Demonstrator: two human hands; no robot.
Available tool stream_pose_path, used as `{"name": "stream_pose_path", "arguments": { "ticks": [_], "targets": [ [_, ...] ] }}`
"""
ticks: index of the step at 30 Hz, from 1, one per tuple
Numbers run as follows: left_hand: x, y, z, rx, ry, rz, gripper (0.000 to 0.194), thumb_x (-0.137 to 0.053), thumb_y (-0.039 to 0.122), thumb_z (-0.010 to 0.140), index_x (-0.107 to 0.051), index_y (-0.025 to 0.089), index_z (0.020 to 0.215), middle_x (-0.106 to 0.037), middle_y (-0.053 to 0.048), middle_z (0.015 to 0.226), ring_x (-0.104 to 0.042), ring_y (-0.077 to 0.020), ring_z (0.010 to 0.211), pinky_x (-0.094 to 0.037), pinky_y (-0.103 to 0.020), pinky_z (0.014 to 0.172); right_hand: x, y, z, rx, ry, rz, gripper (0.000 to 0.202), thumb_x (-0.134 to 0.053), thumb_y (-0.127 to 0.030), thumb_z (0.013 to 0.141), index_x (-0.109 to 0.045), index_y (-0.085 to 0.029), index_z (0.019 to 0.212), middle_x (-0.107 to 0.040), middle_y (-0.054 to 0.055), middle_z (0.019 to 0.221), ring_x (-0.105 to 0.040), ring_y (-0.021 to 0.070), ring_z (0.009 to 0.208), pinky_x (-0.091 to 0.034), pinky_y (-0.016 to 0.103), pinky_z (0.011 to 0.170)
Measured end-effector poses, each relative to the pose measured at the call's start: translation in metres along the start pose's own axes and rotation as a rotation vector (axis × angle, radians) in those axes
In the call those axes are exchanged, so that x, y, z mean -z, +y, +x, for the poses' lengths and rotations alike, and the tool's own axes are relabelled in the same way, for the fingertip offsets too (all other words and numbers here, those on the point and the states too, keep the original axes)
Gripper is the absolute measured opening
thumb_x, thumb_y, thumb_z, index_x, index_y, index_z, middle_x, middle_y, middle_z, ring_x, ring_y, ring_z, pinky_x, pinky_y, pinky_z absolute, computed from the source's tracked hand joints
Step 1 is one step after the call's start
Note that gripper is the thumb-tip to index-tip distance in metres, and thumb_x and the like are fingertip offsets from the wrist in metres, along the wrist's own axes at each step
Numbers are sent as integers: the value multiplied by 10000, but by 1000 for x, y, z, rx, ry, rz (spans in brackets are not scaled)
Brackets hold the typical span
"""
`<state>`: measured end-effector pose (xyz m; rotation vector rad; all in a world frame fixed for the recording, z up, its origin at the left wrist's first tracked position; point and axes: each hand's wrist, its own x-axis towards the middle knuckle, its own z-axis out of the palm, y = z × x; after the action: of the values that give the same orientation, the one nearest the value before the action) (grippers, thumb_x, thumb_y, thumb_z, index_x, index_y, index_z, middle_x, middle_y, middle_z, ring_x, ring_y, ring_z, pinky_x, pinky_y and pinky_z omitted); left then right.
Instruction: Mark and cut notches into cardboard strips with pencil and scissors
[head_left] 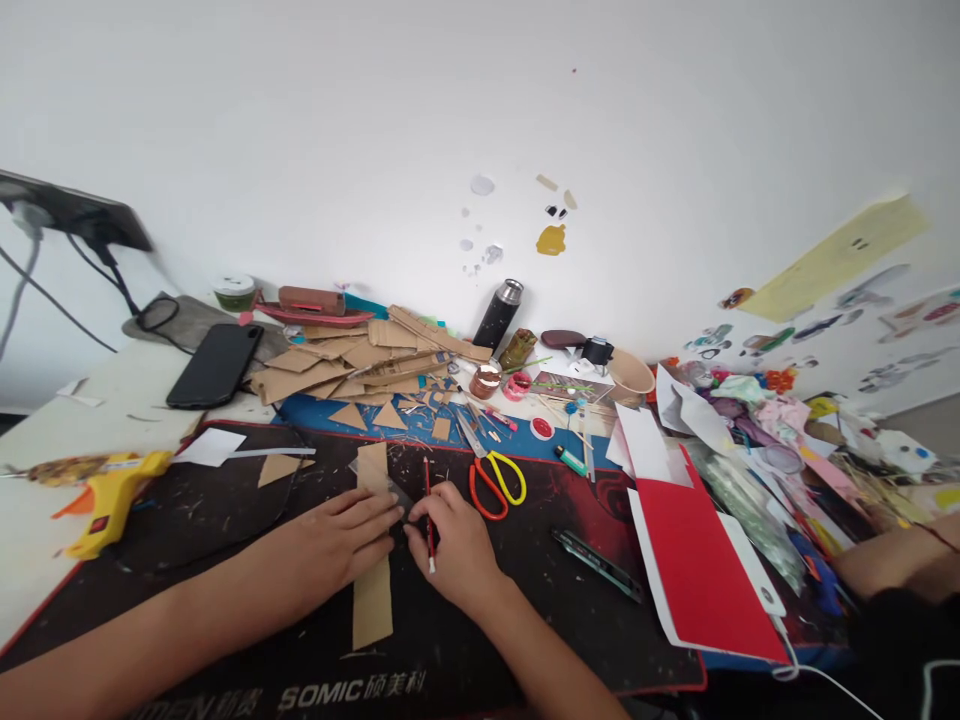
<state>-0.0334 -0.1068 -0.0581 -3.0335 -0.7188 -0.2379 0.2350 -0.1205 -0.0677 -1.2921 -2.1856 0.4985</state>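
A narrow cardboard strip [373, 605] lies upright in view on the black desk mat. My left hand [337, 540] rests across its middle, fingers stretched out flat. A clear ruler [397, 492] crosses the strip at a slant, partly hidden under the left fingertips. Just right of the strip, my right hand [461, 545] grips a red pencil [430, 535], its white end toward me. The right fingertips are close to the ruler; whether they touch it, I cannot tell. Scissors [491, 483] with red and yellow handles lie beyond the right hand.
A yellow glue gun [112, 500] and a black phone [215, 366] are at left. Cardboard scraps [330, 365] pile up at the back, near a black flask [498, 315]. At right lie a utility knife [596, 565], red paper [705, 570] and another person's arm [900, 560].
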Motion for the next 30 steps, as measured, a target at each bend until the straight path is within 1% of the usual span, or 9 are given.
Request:
{"name": "stream_pose_path", "arguments": {
  "ticks": [5, 7, 10, 14, 16, 20, 23, 26, 30],
  "targets": [
    [4, 1, 9, -47, 37, 1, 380, -657, 376, 1119, -774, 206, 1439, -750, -119, 1562, -613, -258, 1546, -305, -411, 1373, 7, 6, -1, 0, 23, 30, 151, -732, -166, 968, -719, -257, 1088, -694, 73, 1091, -743, 250, 952, -590, 335, 805],
    [6, 3, 11, -56, 39, -16, 384, -655, 368, 1112, -774, 197, 1434, -772, -130, 1521, -635, -268, 1510, -329, -425, 1362, 10, 8, 0, -8, 31, 33, 144, -724, -169, 972, -719, -259, 1083, -697, 71, 1080, -743, 248, 930, -578, 330, 778],
    [8, 5, 14, -24, 12, -72, 408, -694, 311, 1067, -752, 203, 1456, -820, -125, 1394, -710, -281, 1361, -417, -447, 1298, 14, 10, 2, -26, 71, 92, 133, -726, -175, 965, -720, -261, 1068, -695, 64, 1071, -730, 226, 866, -559, 319, 747],
    [12, 8, 20, 100, 16, -102, 363, -672, 209, 1044, -774, 226, 1392, -841, -108, 1244, -766, -277, 1122, -549, -440, 1110, 21, 12, 10, -50, 199, 276, 103, -735, -176, 960, -706, -256, 1019, -687, 54, 1040, -722, 217, 888, -566, 321, 796],
    [15, 11, 24, 140, -4, -106, 372, -642, 214, 1060, -768, 233, 1410, -837, -107, 1219, -768, -281, 1085, -575, -437, 1044, 26, 12, 14, -76, 275, 355, 83, -736, -185, 975, -696, -256, 994, -688, 46, 1005, -716, 223, 914, -567, 332, 830],
    [19, 15, 33, 217, -64, -174, 448, -588, 220, 1074, -727, 237, 1499, -823, -123, 1245, -777, -293, 1099, -598, -441, 1017, 36, 15, 16, -175, 372, 475, 62, -738, -213, 1005, -695, -256, 992, -695, 34, 988, -690, 218, 903, -550, 336, 830],
    [18, 15, 36, 369, -90, -262, 488, -533, 227, 1083, -704, 251, 1539, -814, -124, 1272, -788, -290, 1108, -622, -440, 1018, 41, 19, 12, -240, 399, 522, 49, -740, -246, 1020, -696, -251, 999, -683, 25, 974, -658, 201, 831, -532, 317, 764],
    [15, 12, 36, 497, -81, -267, 536, -473, 258, 1090, -658, 204, 1590, -786, -161, 1353, -797, -318, 1152, -655, -459, 991, 43, 21, 7, -271, 402, 502, 42, -731, -260, 1032, -700, -250, 1006, -678, 26, 969, -657, 205, 826, -539, 320, 764],
    [12, 11, 34, 610, -42, -215, 626, -440, 307, 1109, -496, 131, 1707, -750, -196, 1355, -825, -306, 908, -679, -432, 782, 42, 18, 5, -243, 377, 469, 43, -734, -241, 1021, -703, -250, 993, -700, 42, 986, -686, 227, 880, -553, 347, 813]
  ]
}}
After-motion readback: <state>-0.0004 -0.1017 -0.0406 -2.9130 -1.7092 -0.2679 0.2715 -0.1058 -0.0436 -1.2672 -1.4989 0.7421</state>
